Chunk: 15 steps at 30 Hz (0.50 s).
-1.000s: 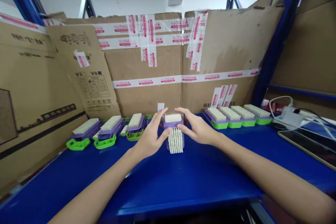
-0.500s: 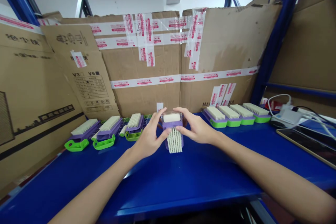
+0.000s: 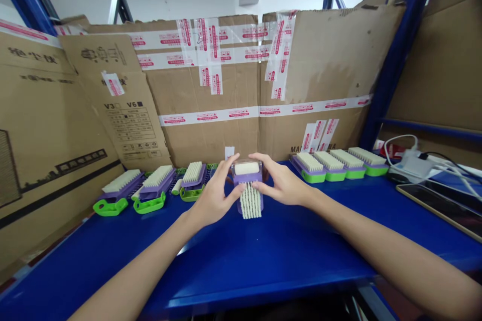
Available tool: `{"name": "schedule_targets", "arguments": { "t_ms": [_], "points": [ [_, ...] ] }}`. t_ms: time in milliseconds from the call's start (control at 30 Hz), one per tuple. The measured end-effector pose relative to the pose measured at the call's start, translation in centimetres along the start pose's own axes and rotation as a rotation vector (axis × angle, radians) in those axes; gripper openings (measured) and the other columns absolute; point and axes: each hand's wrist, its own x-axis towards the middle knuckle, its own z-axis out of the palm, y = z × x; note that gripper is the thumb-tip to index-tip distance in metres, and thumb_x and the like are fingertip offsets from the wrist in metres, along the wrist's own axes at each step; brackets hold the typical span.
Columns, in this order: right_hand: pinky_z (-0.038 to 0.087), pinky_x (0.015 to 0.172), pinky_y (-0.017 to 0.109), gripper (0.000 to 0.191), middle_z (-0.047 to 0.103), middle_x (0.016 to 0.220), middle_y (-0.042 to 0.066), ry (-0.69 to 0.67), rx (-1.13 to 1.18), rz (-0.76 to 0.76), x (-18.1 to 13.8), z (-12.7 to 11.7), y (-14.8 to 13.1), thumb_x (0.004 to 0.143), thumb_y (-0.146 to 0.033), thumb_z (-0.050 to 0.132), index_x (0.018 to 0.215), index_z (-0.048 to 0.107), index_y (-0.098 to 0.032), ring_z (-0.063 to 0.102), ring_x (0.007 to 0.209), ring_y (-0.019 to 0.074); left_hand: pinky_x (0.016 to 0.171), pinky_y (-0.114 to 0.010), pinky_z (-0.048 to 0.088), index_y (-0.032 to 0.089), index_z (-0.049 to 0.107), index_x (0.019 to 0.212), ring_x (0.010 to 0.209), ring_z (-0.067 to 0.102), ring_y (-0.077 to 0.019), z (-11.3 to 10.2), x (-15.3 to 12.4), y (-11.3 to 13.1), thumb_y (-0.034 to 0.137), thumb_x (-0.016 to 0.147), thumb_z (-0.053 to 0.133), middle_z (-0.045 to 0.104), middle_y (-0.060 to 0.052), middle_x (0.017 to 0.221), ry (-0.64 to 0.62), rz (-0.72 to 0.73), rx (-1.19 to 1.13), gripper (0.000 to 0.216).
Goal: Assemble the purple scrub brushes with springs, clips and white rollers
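Note:
Both my hands hold one purple scrubbing brush [image 3: 249, 191] upright on the blue table [image 3: 263, 256], its white bristles facing me and a white block showing in its top. My left hand [image 3: 214, 193] grips its left side, thumb on the bristles and fingers wrapped round the top. My right hand [image 3: 280, 183] grips the right side the same way.
Three purple brushes with green handle parts [image 3: 148, 191] lie in a row at the left. Several purple and green brushes [image 3: 339, 165] lie in a row at the right. Taped cardboard boxes [image 3: 233, 90] wall the back and left. Cables, a charger [image 3: 412, 163] and a tablet [image 3: 440, 205] lie far right.
Both thumbs have pressed slightly closer together on the brush's bristles. The brush stays in place.

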Motion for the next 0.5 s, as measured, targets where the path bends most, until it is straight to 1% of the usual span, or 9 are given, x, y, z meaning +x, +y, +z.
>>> {"name": "schedule_targets", "arguments": {
  "t_ms": [200,367,500],
  "points": [
    [0.062,0.093,0.052,0.065,0.069,0.132,0.017,-0.009,-0.002,-0.001,0.0,-0.09,-0.08,0.104,-0.049,0.063,0.157,0.037,-0.021,0.073,0.107,0.0308,0.109,-0.057,0.057,0.033,0.026,0.168,0.139,0.055,-0.0362,-0.02,0.03,0.02,0.044,0.108,0.059,0.048,-0.015,0.16,-0.007,0.004,-0.003,0.069],
    [0.061,0.095,0.054,0.067,0.069,0.133,0.017,-0.033,-0.005,0.011,0.04,-0.15,-0.14,0.104,-0.05,0.062,0.158,0.035,-0.021,0.074,0.108,0.0315,0.108,-0.057,0.057,0.033,0.026,0.168,0.138,0.056,-0.0366,-0.01,0.08,0.05,0.045,0.108,0.06,0.049,-0.015,0.159,-0.016,-0.01,-0.024,0.07],
    [0.061,0.092,0.054,0.072,0.068,0.135,0.018,-0.058,-0.003,0.04,0.1,-0.25,-0.21,0.103,-0.052,0.063,0.16,0.032,-0.021,0.074,0.105,0.0321,0.107,-0.056,0.058,0.034,0.027,0.168,0.136,0.057,-0.0358,-0.07,0.15,0.0,0.046,0.107,0.06,0.048,-0.015,0.16,-0.024,-0.023,-0.047,0.07]
  ]
}}
